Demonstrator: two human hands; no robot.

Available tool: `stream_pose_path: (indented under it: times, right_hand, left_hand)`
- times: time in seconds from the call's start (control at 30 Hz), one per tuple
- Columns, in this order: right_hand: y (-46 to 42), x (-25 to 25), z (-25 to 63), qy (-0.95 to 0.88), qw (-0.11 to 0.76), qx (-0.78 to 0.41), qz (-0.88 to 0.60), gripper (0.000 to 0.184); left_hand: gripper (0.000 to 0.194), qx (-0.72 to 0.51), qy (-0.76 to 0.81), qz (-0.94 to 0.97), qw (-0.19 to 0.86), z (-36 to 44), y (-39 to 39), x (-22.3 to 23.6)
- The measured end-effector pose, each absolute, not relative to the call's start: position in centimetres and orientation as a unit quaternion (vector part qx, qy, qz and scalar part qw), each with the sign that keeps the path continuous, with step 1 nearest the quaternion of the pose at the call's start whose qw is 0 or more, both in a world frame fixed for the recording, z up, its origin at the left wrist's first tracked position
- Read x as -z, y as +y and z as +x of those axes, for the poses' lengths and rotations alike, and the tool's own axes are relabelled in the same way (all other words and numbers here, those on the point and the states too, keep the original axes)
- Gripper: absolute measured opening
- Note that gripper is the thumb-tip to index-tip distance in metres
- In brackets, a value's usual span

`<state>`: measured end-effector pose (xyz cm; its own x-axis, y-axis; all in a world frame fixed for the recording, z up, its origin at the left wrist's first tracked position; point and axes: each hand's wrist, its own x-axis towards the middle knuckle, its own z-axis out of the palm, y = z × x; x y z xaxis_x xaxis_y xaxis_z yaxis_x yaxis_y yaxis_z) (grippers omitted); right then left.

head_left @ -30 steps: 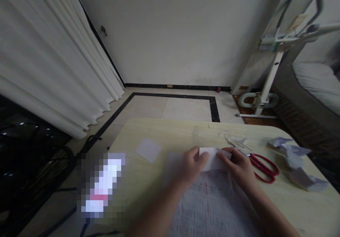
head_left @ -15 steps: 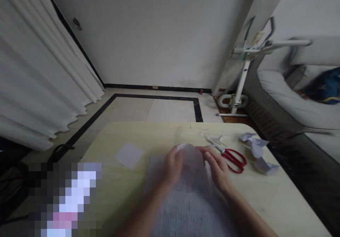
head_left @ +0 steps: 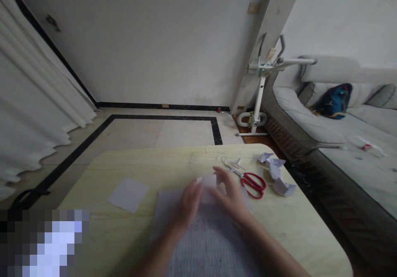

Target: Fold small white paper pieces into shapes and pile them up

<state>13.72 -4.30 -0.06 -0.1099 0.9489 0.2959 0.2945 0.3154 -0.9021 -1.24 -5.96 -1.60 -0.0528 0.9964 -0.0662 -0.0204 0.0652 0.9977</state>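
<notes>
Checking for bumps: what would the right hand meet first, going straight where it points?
For the right hand, probably the small white paper it touches or nearly touches; blur leaves depth unclear.

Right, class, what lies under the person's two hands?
Under the left hand and right hand lies a large, faintly marked sheet on the table. Whatever else the hands cover cannot be seen.

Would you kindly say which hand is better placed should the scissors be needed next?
Probably the right hand: the red-handled scissors lie beside it, while the left hand is farther, across the white paper.
</notes>
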Motion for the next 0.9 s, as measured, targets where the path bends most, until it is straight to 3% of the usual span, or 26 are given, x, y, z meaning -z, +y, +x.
stream_pose_path:
  times: [0.27, 0.47, 0.9]
  right_hand:
    - [-4.3, 0.0, 13.8, -0.689, 0.449, -0.350, -0.448, 0.048]
    - [-4.0, -0.6, 14.1, -0.674, 0.470, -0.365, -0.438, 0.009]
    - [-4.2, -0.7, 13.8, -0.635, 0.451, -0.379, -0.499, 0.016]
  left_hand:
    - [0.035, -0.478, 0.534, 0.484, 0.502, -1.2, -5.7, 1.0]
    - [0.032, -0.474, 0.523, 0.482, 0.520, -1.0, -5.7, 0.8]
    - [0.029, -0.472, 0.522, 0.511, 0.493, -1.2, -5.8, 0.4]
